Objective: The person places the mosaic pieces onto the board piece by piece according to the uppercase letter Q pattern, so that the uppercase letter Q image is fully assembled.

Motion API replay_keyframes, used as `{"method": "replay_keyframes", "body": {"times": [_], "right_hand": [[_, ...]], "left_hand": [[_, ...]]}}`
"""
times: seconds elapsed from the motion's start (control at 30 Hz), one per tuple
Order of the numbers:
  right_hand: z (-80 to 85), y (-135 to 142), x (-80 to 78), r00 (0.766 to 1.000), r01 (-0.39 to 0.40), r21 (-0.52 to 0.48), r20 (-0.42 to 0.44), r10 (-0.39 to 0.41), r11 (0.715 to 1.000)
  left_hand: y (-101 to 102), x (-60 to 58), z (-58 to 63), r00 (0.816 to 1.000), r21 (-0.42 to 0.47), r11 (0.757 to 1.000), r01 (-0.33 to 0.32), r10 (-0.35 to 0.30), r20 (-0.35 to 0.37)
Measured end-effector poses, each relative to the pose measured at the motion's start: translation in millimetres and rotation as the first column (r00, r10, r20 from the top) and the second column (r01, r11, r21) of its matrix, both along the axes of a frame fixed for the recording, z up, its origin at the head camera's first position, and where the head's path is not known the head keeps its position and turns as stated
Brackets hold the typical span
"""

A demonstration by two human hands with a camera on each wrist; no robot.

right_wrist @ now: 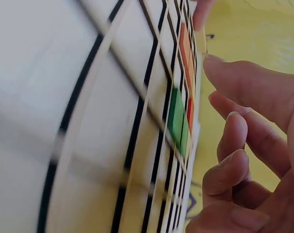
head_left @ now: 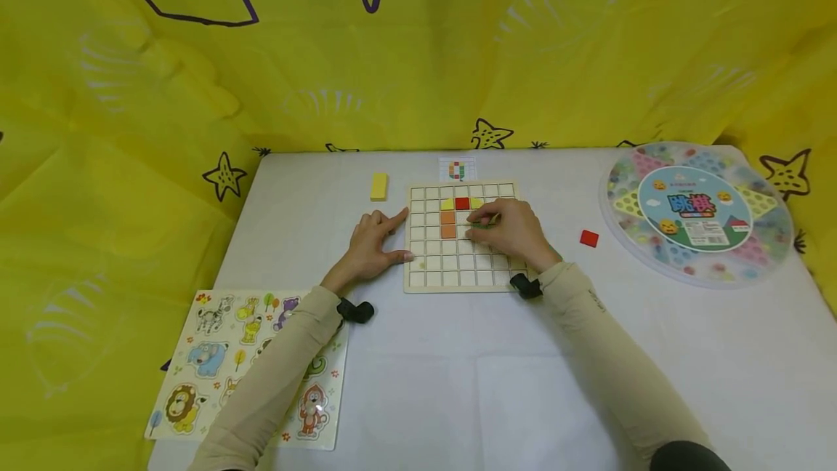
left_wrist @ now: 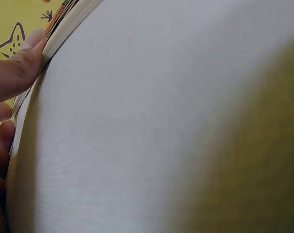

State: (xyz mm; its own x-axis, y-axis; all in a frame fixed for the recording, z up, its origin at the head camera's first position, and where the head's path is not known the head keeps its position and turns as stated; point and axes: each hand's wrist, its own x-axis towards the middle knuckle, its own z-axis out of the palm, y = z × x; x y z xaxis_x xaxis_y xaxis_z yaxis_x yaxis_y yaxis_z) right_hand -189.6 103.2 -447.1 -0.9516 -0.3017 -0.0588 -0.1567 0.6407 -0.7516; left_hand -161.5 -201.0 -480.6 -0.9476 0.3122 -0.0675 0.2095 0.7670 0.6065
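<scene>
A wooden grid board (head_left: 431, 280) lies flat on the white table. Set into it are a red tile (head_left: 462, 203), yellow tile pieces (head_left: 447, 203) on either side, and orange tiles (head_left: 447, 224) below. My left hand (head_left: 371, 244) touches the board's left edge with spread thumb and index finger; the left wrist view shows the thumb (left_wrist: 27, 58) against that edge. Over the board's upper right is my right hand (head_left: 513, 227), partly hiding green tiles (right_wrist: 176, 114). In the right wrist view its fingers (right_wrist: 233, 131) are bent loosely, apart from those tiles, with nothing visible between them.
A small pattern card (head_left: 457, 169) lies behind the board, a yellow block (head_left: 379, 186) to its left. Rightward are a loose red tile (head_left: 589, 238) and a round checkers case (head_left: 696, 213). An animal puzzle board (head_left: 222, 384) lies under my left forearm.
</scene>
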Motion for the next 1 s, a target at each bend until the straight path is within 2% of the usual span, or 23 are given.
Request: {"method": "replay_keyframes", "body": {"times": [0.27,0.37,0.57,0.7,1.0], "right_hand": [[0.2,42,8.6,0.999,0.034,0.04,0.032,-0.035,0.999],[0.1,59,13.7,0.999,0.033,0.051,0.016,-0.034,0.998],[1.8,88,24.3,1.0,0.02,0.131,0.006,-0.021,0.991],[4.0,100,28.9,1.0,-0.024,0.175,0.017,0.021,0.984],[1.0,110,36.1,0.997,-0.073,0.176,0.036,0.068,0.982]], "left_hand": [[2,1.1,2.1,1.0,-0.013,1.0,-0.003,0.003,0.008],[2,1.1,2.2,1.0,-0.01,1.0,-0.003,0.003,0.016],[2,1.3,2.2,1.0,-0.007,1.0,-0.003,0.004,0.026],[1,1.3,0.8,1.0,-0.009,1.0,-0.007,0.007,0.018],[1,0.5,0.2,1.0,0.004,1.0,0.0,0.0,0.014]]}}
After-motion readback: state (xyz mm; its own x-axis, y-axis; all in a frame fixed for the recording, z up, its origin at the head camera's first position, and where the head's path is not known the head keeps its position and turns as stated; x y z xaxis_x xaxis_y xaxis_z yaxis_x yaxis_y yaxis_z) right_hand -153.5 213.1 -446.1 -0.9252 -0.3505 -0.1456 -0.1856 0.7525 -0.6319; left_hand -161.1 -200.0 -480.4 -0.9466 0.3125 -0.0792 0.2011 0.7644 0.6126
